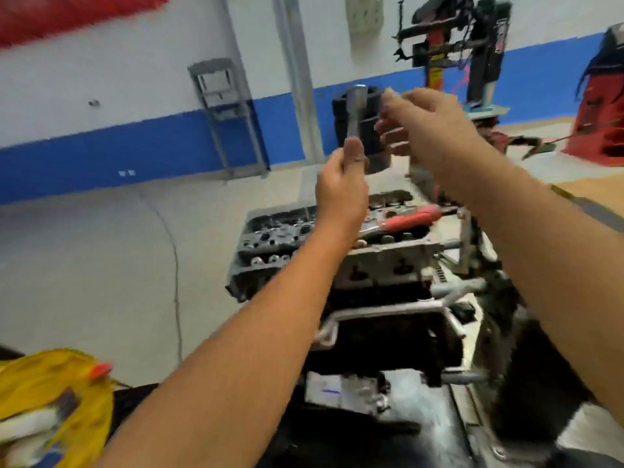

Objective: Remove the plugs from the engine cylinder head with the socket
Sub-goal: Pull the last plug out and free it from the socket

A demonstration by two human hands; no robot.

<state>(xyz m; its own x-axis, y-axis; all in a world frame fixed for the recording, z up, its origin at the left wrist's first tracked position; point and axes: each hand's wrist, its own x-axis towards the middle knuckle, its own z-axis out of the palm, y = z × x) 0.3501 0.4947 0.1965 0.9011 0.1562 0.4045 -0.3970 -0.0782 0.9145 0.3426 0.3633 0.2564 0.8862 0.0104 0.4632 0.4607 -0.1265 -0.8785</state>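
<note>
My left hand (342, 184) grips the lower end of a long silver socket (356, 109) and holds it upright, raised above the engine. My right hand (422, 126) is just right of the socket's top, fingers spread and blurred by motion, apparently holding nothing. Below my hands sits the engine cylinder head (304, 238) on the engine block. A ratchet with a red handle (412, 217) lies across the head's top. I cannot make out any plugs in the blur.
A yellow bag (50, 393) with tools sits at the lower left. A grey folding frame (226, 113) leans on the blue-and-white wall. Red and black shop machines (472, 45) stand behind the engine. Pale floor lies to the left.
</note>
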